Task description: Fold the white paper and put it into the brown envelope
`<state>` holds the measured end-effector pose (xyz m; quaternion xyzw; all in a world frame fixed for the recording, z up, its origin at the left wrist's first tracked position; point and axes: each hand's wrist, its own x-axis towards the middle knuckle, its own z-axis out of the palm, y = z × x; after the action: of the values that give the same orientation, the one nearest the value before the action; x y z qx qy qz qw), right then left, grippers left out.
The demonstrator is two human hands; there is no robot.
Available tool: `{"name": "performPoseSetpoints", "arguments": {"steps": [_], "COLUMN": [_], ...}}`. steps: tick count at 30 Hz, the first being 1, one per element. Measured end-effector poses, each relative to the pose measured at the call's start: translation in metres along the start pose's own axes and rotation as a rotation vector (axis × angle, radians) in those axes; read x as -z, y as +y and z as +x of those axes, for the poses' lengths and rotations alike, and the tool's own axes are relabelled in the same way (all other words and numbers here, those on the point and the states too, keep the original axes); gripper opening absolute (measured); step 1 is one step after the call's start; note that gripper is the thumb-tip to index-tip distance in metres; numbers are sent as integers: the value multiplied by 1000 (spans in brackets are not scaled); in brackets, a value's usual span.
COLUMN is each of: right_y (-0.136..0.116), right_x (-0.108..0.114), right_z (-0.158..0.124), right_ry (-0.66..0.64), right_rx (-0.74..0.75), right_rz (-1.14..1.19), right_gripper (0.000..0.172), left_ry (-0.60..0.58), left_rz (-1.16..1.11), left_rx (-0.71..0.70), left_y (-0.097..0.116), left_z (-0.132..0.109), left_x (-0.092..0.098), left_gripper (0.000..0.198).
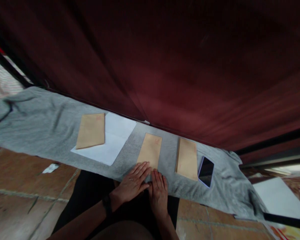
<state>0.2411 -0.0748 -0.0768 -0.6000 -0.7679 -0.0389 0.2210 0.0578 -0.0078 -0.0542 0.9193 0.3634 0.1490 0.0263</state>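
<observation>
A brown paper envelope (pixel 151 148) with a small red print lies in front of me on the grey cloth. My left hand (pixel 135 180), a dark band on its wrist, rests flat on the envelope's near end with fingers stretched out. Beside it, my right hand (pixel 158 193) has its fingertips at the same near edge, fingers extended and close together. Both hands cover that end of the envelope. To the left, a pile of brown envelopes (pixel 91 131) lies partly on white paper (pixel 115 133). Another pile of brown envelopes (pixel 187 158) is at the right.
A phone (pixel 206 171) lies right of the right-hand pile. The narrow surface is covered by a grey cloth (pixel 52 123), with a dark red curtain (pixel 160 66) along its far edge. A white sheet (pixel 281 196) lies at far right. White scrap (pixel 50 168) is on the tiled floor.
</observation>
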Motion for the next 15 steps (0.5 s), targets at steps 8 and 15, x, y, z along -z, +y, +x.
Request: {"name": "performPoseSetpoints", "arguments": {"steps": [8, 15], "right_y": [-16, -23], "right_x": [1, 1], "right_z": [7, 9], "right_ry": [-3, 5], "right_rx": [15, 0], "right_rz": [37, 57], "right_gripper": [54, 50], "left_ry": [66, 35], "left_rz": [18, 41], "left_rx": [49, 24], "left_y": [-4, -6], "left_z": [-17, -20], "left_x": [-5, 1], "left_gripper": [69, 63]}}
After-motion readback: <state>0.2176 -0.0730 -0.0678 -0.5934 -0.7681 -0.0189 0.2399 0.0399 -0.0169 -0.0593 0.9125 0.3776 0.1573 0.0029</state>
